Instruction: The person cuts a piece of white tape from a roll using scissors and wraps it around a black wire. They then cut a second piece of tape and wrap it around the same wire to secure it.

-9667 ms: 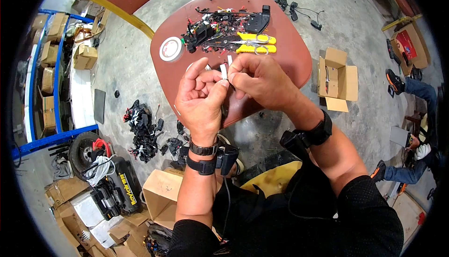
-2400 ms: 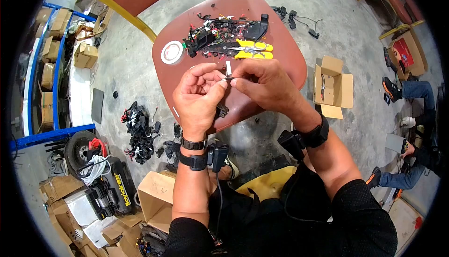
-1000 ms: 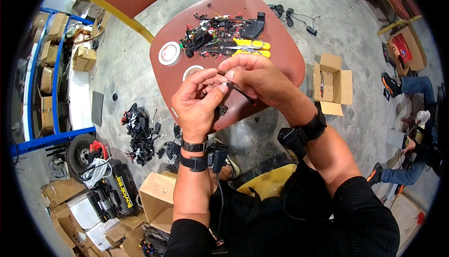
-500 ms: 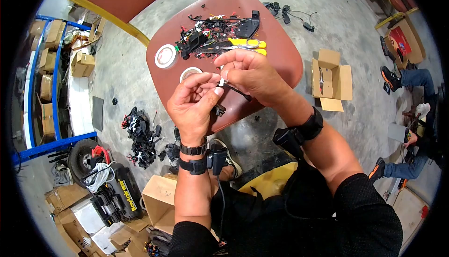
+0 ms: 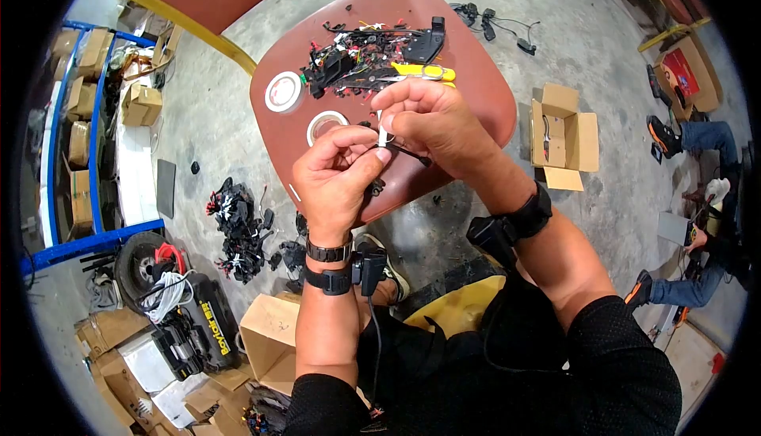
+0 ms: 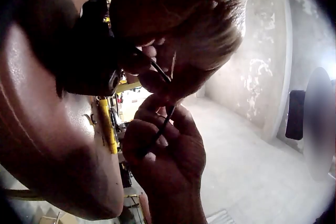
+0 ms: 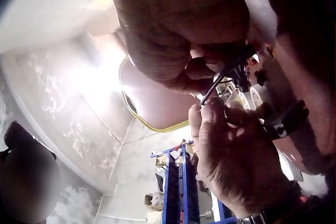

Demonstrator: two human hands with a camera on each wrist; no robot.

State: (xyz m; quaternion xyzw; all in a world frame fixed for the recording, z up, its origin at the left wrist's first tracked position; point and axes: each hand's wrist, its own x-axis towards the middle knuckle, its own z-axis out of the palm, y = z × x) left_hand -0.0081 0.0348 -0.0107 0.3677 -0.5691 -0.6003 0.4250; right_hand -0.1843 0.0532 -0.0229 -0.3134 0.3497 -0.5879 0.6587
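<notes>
The left hand (image 5: 337, 174) pinches a thin black cable (image 5: 408, 153) and the lower end of a small white strip (image 5: 383, 133) between thumb and index finger. At the strip's upper end are the thumb and index finger of the right hand (image 5: 436, 123), pinching it. In the left wrist view the cable (image 6: 164, 128) crosses between both hands, in dim light. The right wrist view shows the cable (image 7: 214, 88) entering the fingertips of the left hand (image 7: 231, 155). Fingers hide part of the cable.
On the red-brown table (image 5: 476, 79) lie a heap of black parts and wires (image 5: 357, 59), yellow-handled cutters (image 5: 424, 72) and two tape rolls (image 5: 283, 91), (image 5: 326, 127). An opened carton (image 5: 559, 135) stands on the floor at right; black cable bundles (image 5: 240, 226) lie at left.
The right hand earlier held the cable close to the left fingertips; now it is at the upper end of the upright white strip. The second tape roll has come into view beside the left hand.
</notes>
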